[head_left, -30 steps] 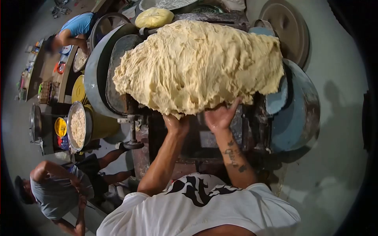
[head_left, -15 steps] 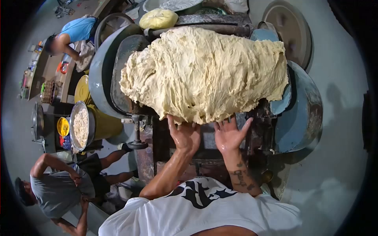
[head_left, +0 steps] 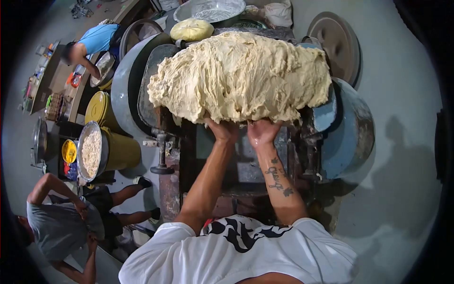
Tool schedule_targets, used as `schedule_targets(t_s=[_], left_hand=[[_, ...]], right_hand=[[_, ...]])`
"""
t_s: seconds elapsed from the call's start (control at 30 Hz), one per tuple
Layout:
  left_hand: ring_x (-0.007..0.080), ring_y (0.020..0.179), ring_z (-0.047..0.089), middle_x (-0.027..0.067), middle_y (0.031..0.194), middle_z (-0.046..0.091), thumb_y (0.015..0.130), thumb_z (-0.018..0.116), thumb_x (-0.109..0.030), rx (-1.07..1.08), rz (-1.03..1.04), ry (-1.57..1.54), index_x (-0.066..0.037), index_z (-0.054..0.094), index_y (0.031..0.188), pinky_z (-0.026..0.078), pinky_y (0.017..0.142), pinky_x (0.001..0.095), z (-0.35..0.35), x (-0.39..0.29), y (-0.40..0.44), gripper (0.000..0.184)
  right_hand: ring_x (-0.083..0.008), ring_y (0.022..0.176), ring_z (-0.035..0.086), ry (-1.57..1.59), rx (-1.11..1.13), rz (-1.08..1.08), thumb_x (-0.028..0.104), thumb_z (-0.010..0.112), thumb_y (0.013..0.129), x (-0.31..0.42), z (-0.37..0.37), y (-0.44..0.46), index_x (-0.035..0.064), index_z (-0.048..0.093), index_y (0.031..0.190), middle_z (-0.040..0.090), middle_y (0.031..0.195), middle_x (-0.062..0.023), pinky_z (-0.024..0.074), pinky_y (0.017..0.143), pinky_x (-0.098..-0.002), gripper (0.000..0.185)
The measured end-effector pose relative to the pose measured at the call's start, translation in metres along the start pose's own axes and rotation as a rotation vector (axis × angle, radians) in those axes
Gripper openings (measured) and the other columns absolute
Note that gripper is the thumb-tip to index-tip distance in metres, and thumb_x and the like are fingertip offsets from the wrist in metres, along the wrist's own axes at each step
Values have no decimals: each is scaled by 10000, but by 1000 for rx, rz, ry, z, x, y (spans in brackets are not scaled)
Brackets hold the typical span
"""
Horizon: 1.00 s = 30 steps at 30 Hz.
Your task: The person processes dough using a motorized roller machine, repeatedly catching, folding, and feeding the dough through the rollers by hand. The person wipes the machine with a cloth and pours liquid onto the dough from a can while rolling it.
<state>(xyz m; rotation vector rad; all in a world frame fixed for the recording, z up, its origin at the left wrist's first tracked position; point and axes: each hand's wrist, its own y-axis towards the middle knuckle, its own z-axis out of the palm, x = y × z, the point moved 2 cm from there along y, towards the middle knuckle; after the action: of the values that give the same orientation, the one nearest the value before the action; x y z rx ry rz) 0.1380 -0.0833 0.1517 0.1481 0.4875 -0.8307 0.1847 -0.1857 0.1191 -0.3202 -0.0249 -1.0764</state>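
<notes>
A huge mass of pale, sticky dough (head_left: 241, 78) lies draped across the top of a worn metal machine (head_left: 170, 194). Both of my hands reach in under its front edge, palms up. My left hand (head_left: 224, 131) holds the dough from below, its fingers buried beneath the overhang and its thumb side against the front. Close beside it, my right hand (head_left: 263, 132) holds the same edge, with its fingers likewise hidden under the dough.
Blue-grey curved guards (head_left: 347, 137) flank the machine. A yellow lump (head_left: 192, 30) and a metal basin (head_left: 210, 10) sit behind it. At left are a basin of pale crumbly stuff (head_left: 91, 150), a yellow drum (head_left: 124, 149), and two people, one standing close by (head_left: 66, 220).
My hands have moved forward under the dough, and their fingers have gone out of sight. The dough's front edge has shifted up and away from me.
</notes>
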Motion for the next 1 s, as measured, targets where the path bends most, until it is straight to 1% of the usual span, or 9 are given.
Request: schedule_targets(t_s=[0.2, 0.3, 0.4, 0.47, 0.5, 0.6, 0.7, 0.9, 1.0], left_hand=[[270, 1343, 493, 67, 1471, 515, 1001, 389, -640, -135, -9, 104, -116, 434, 1485, 396, 1105, 463, -29, 2, -4, 714], [250, 1117, 634, 76, 1279, 630, 1038, 371, -491, -266, -65, 184, -111, 512, 1393, 530, 861, 390, -34, -1, -12, 539], [214, 790, 671, 65, 990, 682, 1041, 376, -362, -396, -86, 315, -82, 582, 1246, 532, 597, 349, -66, 3, -2, 404], [210, 749, 653, 66, 939, 670, 1039, 396, -352, -449, -94, 483, -66, 595, 1203, 539, 605, 358, -99, 8, 14, 386], [213, 772, 651, 79, 908, 643, 1031, 444, -351, -452, -77, 545, -54, 606, 1148, 582, 701, 377, -52, -15, -13, 358], [215, 765, 639, 83, 885, 620, 1021, 498, -410, -427, -397, 600, -51, 610, 1080, 595, 736, 415, -76, -31, -22, 381], [194, 669, 596, 51, 761, 569, 993, 587, -440, -413, -448, 685, -65, 585, 894, 584, 666, 410, -91, -43, -17, 388], [170, 520, 553, 40, 684, 562, 912, 708, -533, -422, -494, 824, -64, 595, 834, 489, 462, 333, -129, -38, 19, 489], [137, 681, 594, 21, 729, 581, 969, 661, -464, -253, -347, 738, -88, 614, 866, 513, 634, 290, -115, -41, -14, 393]], right_hand=[[-354, 1396, 407, -147, -191, 17, 571, 440, 1014, 21, 20, -25, 133, 450, 1463, 451, 1517, -84, 321, 1170, -573, 627], [-396, 1431, 350, -269, -238, -23, 491, 516, 1013, 14, 38, -49, 93, 341, 1517, 336, 1560, -145, 275, 1193, -599, 666], [-424, 1450, 288, -230, -298, 143, 454, 571, 1007, 5, 63, -78, 123, 261, 1560, 261, 1591, -155, 288, 1183, -589, 715], [-395, 1405, 374, -185, -268, 192, 369, 619, 993, 5, 61, -59, 101, 344, 1519, 354, 1539, -161, 316, 1166, -582, 651], [-386, 1392, 396, -212, -198, 180, 348, 620, 994, 1, 51, -40, 96, 365, 1508, 380, 1524, -156, 323, 1162, -577, 627], [-317, 1274, 520, -308, -210, 104, 241, 590, 1002, -9, 48, -25, 84, 462, 1432, 513, 1413, -101, 412, 1079, -531, 475], [-260, 1156, 581, -358, -227, 102, 165, 555, 993, -18, 26, -6, 75, 518, 1360, 567, 1329, -71, 497, 936, -469, 379], [-271, 1097, 648, -887, -179, -26, 269, 532, 1039, -18, -35, 18, 77, 396, 1499, 556, 1354, -136, 592, 815, -405, 517], [-284, 1015, 685, -1127, -130, 49, 348, 590, 1025, 15, 8, -43, 60, 325, 1552, 550, 1353, -186, 596, 743, -356, 656]])
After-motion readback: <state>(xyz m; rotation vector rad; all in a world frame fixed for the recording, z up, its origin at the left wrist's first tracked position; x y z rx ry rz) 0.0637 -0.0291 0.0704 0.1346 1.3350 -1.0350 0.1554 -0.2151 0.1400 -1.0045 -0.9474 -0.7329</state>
